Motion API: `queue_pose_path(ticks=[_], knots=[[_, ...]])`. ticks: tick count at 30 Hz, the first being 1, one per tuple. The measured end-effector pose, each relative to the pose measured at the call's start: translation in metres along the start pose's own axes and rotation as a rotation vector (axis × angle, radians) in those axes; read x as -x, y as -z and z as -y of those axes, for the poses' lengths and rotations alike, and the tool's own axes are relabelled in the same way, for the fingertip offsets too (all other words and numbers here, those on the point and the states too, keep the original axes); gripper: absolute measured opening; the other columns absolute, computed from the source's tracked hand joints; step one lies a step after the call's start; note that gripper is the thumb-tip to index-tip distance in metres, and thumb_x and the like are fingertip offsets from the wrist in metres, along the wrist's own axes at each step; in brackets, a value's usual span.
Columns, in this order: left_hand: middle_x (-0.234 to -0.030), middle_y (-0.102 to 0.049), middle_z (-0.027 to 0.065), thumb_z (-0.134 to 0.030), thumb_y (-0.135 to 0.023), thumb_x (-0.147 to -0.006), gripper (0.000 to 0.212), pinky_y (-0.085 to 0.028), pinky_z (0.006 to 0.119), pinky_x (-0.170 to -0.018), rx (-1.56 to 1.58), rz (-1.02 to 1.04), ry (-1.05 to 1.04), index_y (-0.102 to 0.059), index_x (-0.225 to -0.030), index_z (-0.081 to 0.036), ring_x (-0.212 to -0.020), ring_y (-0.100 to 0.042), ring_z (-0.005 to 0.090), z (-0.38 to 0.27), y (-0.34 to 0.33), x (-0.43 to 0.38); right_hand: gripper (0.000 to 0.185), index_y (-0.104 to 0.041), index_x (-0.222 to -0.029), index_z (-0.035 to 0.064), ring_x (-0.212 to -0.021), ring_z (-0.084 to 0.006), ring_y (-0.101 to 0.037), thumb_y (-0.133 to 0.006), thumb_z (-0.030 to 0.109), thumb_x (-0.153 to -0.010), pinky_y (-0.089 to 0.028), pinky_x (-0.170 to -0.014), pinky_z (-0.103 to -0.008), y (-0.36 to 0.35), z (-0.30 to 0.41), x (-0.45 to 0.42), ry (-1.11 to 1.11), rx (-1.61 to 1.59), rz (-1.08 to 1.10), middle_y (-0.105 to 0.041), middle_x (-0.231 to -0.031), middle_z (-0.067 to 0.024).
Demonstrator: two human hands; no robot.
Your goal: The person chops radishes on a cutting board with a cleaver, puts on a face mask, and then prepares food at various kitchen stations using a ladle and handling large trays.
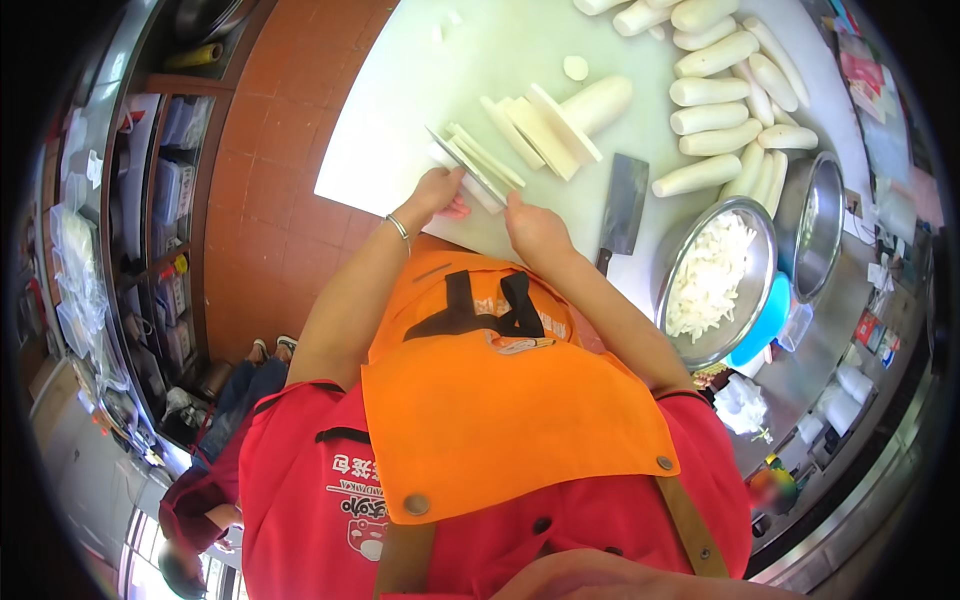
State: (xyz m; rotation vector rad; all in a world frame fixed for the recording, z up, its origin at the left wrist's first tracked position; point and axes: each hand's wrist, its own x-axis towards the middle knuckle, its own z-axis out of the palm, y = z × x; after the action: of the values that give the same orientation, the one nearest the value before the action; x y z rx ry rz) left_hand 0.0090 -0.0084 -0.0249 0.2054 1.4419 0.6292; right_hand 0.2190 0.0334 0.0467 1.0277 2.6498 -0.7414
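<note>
My left hand, with a bracelet at the wrist, is against a white radish piece near the board's front edge. My right hand grips the near end of what looks like a thin knife, seen nearly edge-on, its handle hidden by the fingers. Thin radish slices lean along its right side. Beyond them lie thicker radish slabs, a wide slab and a rounded radish piece. To the right of my right hand, a cleaver lies flat on the white cutting board.
Peeled white radishes are piled at the back right. A steel bowl holds cut radish strips; another steel bowl stands beside it, near a blue container. Shelves stand left, and another person is at the lower left.
</note>
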Motion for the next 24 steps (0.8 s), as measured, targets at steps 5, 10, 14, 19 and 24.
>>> queue_pose_path(ticks=[5, 10, 14, 19, 24], knots=[[-0.081, -0.056, 0.0133, -0.032, -0.045, -0.102, 0.041, -0.060, 0.035, -0.058, 0.019, 0.012, -0.018, -0.050, -0.102, 0.009, -0.066, -0.069, 0.0255, 0.001, -0.001, 0.002, 0.009, -0.046, -0.094, 0.0007, -0.062, -0.0386, -0.064, -0.051, 0.008, -0.092, -0.051, -0.056, -0.0481, -0.025, -0.019, 0.015, -0.042, -0.039, -0.033, -0.063, -0.068, -0.0184], [-0.081, -0.056, 0.0118, -0.032, -0.043, -0.103, 0.040, -0.061, 0.033, -0.061, 0.021, 0.074, -0.045, -0.050, -0.107, 0.008, -0.067, -0.069, 0.0243, 0.012, 0.007, -0.001, 0.016, -0.046, -0.094, 0.0011, -0.062, -0.0383, -0.063, -0.051, 0.016, -0.097, -0.051, -0.056, -0.0477, -0.005, -0.006, 0.015, -0.035, -0.059, -0.057, -0.062, -0.068, -0.0184], [-0.080, -0.056, 0.0110, -0.032, -0.043, -0.103, 0.040, -0.061, 0.033, -0.061, 0.030, 0.062, -0.037, -0.050, -0.108, 0.008, -0.067, -0.069, 0.0237, 0.013, 0.004, -0.002, 0.019, -0.043, -0.094, 0.0019, -0.062, -0.0407, -0.062, -0.050, 0.019, -0.100, -0.050, -0.055, -0.0494, 0.016, 0.010, 0.018, 0.029, -0.052, -0.054, -0.062, -0.067, -0.0195], [-0.079, -0.055, 0.0104, -0.033, -0.045, -0.102, 0.042, -0.060, 0.033, -0.059, 0.013, 0.063, -0.049, -0.051, -0.106, 0.008, -0.065, -0.068, 0.0231, 0.012, 0.005, -0.002, 0.020, -0.043, -0.094, 0.0007, -0.063, -0.0422, -0.063, -0.049, 0.020, -0.100, -0.050, -0.057, -0.0513, 0.018, 0.015, 0.013, -0.009, -0.039, 0.019, -0.063, -0.067, -0.0202], [-0.077, -0.055, 0.0102, -0.034, -0.047, -0.102, 0.042, -0.060, 0.032, -0.059, -0.004, 0.051, -0.056, -0.053, -0.103, 0.008, -0.064, -0.068, 0.0230, 0.006, 0.003, 0.005, 0.022, -0.044, -0.094, -0.0005, -0.063, -0.0424, -0.063, -0.049, 0.020, -0.099, -0.050, -0.057, -0.0513, 0.013, 0.013, 0.005, -0.021, 0.002, 0.071, -0.061, -0.064, -0.0209]])
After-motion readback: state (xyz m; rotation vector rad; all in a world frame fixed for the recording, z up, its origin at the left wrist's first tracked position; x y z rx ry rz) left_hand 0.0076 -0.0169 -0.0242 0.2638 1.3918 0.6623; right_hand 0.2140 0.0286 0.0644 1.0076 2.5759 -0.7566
